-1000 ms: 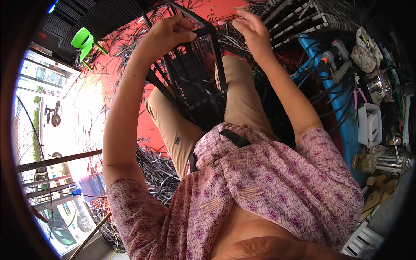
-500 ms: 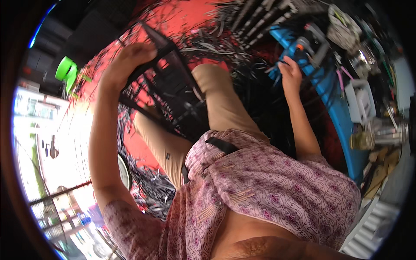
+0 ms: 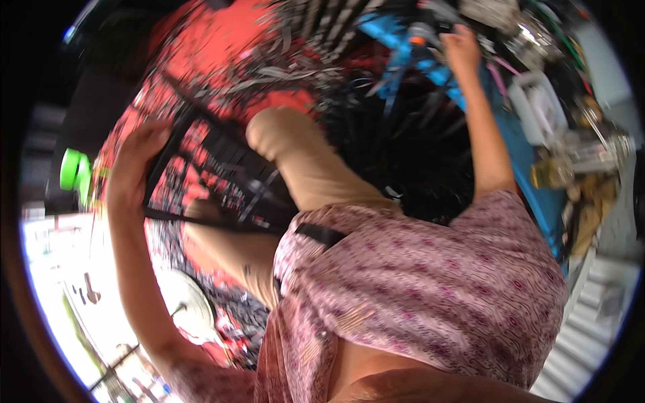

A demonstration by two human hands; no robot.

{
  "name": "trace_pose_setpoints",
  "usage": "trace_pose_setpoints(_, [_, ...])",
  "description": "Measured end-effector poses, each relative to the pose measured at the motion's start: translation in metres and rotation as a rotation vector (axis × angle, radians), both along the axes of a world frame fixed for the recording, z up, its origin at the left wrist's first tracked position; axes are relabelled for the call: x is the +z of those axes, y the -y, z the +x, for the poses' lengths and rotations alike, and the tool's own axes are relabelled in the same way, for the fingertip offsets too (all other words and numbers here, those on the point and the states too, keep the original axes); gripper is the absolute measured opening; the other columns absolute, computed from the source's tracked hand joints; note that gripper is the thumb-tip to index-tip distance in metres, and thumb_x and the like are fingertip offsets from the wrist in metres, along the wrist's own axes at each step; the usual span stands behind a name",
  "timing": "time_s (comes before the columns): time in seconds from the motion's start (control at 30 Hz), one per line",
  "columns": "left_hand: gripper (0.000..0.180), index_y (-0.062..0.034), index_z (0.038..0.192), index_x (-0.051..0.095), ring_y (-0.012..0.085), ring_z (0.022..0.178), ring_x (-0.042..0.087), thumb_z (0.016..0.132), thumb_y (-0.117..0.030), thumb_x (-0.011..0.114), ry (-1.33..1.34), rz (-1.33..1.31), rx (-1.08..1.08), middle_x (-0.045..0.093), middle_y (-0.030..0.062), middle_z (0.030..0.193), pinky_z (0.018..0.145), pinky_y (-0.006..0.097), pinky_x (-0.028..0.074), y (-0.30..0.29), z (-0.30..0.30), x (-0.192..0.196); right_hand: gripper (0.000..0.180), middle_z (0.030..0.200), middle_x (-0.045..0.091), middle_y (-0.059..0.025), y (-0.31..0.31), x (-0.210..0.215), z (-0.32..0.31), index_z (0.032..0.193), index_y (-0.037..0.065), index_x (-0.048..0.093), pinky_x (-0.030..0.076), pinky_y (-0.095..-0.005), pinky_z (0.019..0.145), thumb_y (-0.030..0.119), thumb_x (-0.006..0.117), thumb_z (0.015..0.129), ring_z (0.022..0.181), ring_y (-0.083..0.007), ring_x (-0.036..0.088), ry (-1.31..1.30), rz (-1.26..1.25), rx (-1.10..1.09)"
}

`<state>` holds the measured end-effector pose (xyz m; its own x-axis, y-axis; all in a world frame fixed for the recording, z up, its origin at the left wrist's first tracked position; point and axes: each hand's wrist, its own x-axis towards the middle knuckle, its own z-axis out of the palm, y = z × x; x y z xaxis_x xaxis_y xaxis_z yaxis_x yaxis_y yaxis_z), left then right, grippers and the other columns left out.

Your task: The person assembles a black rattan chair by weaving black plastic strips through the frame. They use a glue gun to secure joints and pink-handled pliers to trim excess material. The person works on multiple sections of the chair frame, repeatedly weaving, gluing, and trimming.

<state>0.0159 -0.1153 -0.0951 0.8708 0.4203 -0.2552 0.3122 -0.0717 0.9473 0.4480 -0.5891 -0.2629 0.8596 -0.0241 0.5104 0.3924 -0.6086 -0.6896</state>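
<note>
My left hand is closed around the edge of a black open frame with woven black strips, which leans tilted across my legs. Its far corner points away from me, and red floor shows through the gaps. My right arm stretches out to the far right, where my right hand is over the blue tabletop, among the tools. Motion blurs its fingers, so whether they touch or hold anything cannot be made out. Close to its left lies a tool with an orange band.
Black strips litter the red floor, and a dark heap of them lies right of my knee. A white plastic container, a glass jar and a yellowish jar stand at the right. Something bright green is at far left.
My right hand has moved farther out, up beside the tools. My left hand and the black frame have shifted left in view, as the whole view has turned.
</note>
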Motion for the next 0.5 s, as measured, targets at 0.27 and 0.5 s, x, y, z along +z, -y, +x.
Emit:
trace_pose_setpoints(0.27, [0.036,0.006,0.126,0.062,0.0157,0.092,0.073,0.094,-0.007,0.07,-0.018,-0.19,-0.067,0.073,0.0114,0.108,0.087,0.027,0.06,-0.01,-0.001,0.003,0.034,0.105,0.074,-0.0056,-0.128,0.046,-0.104,0.128,0.001,0.066,0.052,-0.0229,0.069,0.016,0.07,0.098,0.084,-0.0099,0.066,-0.144,0.454,0.656])
trace_pose_setpoints(0.5, [0.039,0.0066,0.131,0.058,0.0133,0.086,0.072,0.095,-0.006,0.067,-0.003,-0.188,-0.114,0.072,0.0101,0.105,0.08,0.024,0.061,-0.004,0.004,0.005,0.021,0.085,0.075,-0.0054,-0.229,0.086,-0.293,0.109,0.004,0.075,0.051,-0.0234,0.059,0.021,0.069,0.099,0.068,-0.0081,0.067,-0.379,0.344,1.248])
